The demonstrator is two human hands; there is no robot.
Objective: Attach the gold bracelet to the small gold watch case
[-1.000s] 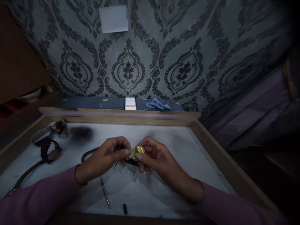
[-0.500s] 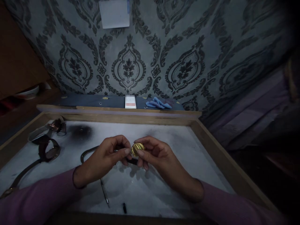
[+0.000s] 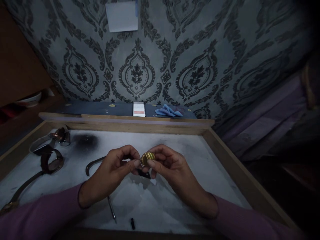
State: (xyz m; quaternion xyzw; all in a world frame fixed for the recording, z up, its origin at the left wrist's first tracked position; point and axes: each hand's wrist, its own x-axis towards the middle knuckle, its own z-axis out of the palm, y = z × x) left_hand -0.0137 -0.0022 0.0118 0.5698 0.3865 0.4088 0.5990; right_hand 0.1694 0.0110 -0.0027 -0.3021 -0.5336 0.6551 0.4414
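Observation:
Between the fingertips of both hands is a small round gold watch case (image 3: 148, 158), its shiny face tilted up. My right hand (image 3: 170, 164) is closed on its right side, thumb in front and fingers behind. At its left edge, the thumb and index finger of my left hand (image 3: 115, 169) are pinched together; any tiny part between them is hidden. A dark watch strap (image 3: 93, 162) curves out on the table behind my left hand. The dark strap end (image 3: 144, 173) shows below the watch case, partly covered by fingers.
A slim metal screwdriver (image 3: 112, 209) and a small black piece (image 3: 132, 223) lie near the front. Several watches, including a dark-strapped watch (image 3: 52, 161), lie at left. A wooden rim (image 3: 125, 126) borders the white work surface. Behind it are a blue cloth (image 3: 168, 110) and a small box (image 3: 139, 109).
The gold watch case has turned slightly and shifted a little right with the right fingers. More of the dark strap end shows beneath it. Both hands keep their hold.

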